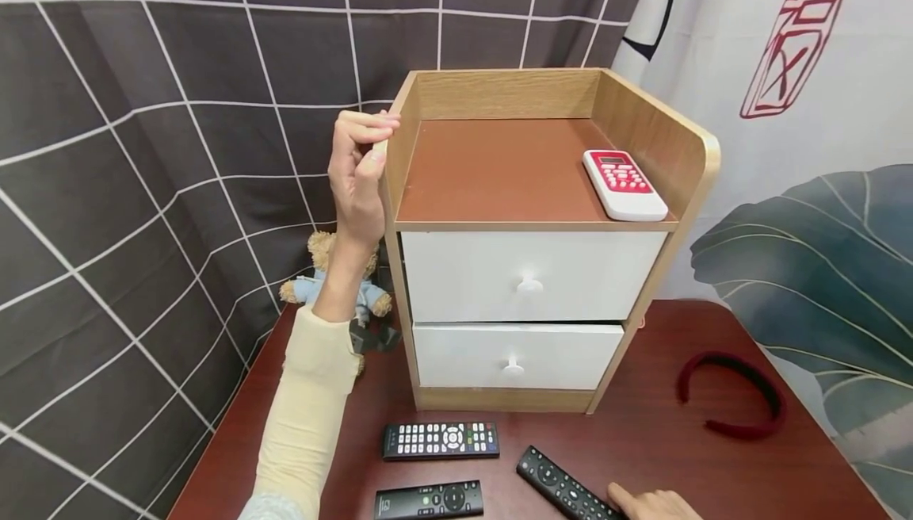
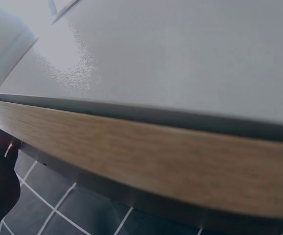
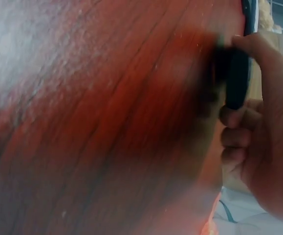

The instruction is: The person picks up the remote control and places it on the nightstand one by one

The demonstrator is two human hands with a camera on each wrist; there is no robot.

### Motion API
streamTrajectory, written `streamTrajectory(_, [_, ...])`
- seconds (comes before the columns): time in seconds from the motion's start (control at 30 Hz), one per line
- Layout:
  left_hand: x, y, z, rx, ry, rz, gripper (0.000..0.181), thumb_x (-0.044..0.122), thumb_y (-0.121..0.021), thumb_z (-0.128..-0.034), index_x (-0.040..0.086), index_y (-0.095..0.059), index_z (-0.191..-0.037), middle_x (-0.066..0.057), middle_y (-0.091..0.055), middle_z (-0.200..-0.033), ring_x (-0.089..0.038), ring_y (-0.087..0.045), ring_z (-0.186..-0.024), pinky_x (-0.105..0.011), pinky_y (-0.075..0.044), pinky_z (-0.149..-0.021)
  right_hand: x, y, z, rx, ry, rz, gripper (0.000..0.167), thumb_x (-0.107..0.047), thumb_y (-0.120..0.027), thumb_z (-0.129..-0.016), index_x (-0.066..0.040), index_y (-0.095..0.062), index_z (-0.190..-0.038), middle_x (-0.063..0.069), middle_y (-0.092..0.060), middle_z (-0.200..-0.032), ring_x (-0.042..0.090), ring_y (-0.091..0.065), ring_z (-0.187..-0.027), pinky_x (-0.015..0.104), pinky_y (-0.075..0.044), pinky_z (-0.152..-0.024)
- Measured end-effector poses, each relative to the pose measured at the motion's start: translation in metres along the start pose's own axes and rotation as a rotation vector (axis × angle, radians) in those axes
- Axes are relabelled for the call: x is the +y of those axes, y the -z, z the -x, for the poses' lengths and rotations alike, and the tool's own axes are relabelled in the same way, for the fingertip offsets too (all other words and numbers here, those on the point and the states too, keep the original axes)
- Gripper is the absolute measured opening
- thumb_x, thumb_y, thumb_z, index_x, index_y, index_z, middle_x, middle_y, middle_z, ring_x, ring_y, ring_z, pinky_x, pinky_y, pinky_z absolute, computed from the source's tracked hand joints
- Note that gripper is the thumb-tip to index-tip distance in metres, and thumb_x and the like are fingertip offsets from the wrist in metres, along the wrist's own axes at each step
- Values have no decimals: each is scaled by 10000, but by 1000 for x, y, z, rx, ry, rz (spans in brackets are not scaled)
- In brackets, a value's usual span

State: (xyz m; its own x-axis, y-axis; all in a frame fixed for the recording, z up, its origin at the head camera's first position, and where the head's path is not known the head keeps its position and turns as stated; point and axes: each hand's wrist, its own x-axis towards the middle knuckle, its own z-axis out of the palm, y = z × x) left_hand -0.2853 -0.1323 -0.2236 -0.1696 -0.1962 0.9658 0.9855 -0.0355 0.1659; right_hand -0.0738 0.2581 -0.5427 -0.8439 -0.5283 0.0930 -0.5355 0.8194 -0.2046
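A small wooden drawer cabinet (image 1: 499,398) with two white drawers stands on the dark red table. My left hand (image 1: 359,175) grips the upper edge of its left side panel, thumb in front and fingers over the rim. In the left wrist view the panel's wooden edge (image 2: 146,152) crosses the frame. At the table's front, my right hand (image 1: 655,506) pinches the lower end of a black remote control (image 1: 563,485), which lies slanted. The right wrist view shows the thumb and index finger on that remote's end (image 3: 237,81), the other fingers curled.
Two more black remotes, one (image 1: 441,441) before the cabinet and one (image 1: 429,500) nearer, lie on the table. A red-and-white calculator-like device (image 1: 628,187) rests on the cabinet top. A dark red headband (image 1: 742,429) lies right; a teddy bear (image 1: 308,290) sits left behind the arm.
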Motion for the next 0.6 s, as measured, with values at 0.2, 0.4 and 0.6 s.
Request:
streamTrajectory(0.2, [2,1,1,-23,1,-49,333,138,-407,-834,-166,-514,-918,-86,-602,-1029,-270,-620,-1058,-471,-469,-1052,-5,4,-5,94,64,25,390,-412,-759,-762,-283,-394,-812,-257,-201,-576,-86,-205,-461,115,-154,-405])
streamTrajectory(0.4, [3,2,1,-35,-1,-78,332,145,-386,-882,-151,-527,-933,-281,-559,-1017,-268,-616,-1066,-481,-462,-1052,-5,17,-9,58,75,-34,386,-456,-750,-781,-280,-411,-834,-267,-211,-611,-89,-236,-492,110,-185,-430])
streamTrajectory(0.6, [3,2,1,-34,-15,-75,301,121,-401,-903,-152,-520,-938,-299,-547,-1014,-269,-615,-1067,-478,-468,-1049,-9,53,-15,-112,10,-165,335,-493,-701,-848,-277,-454,-913,-259,-311,-614,-87,-326,-510,133,-273,-446])
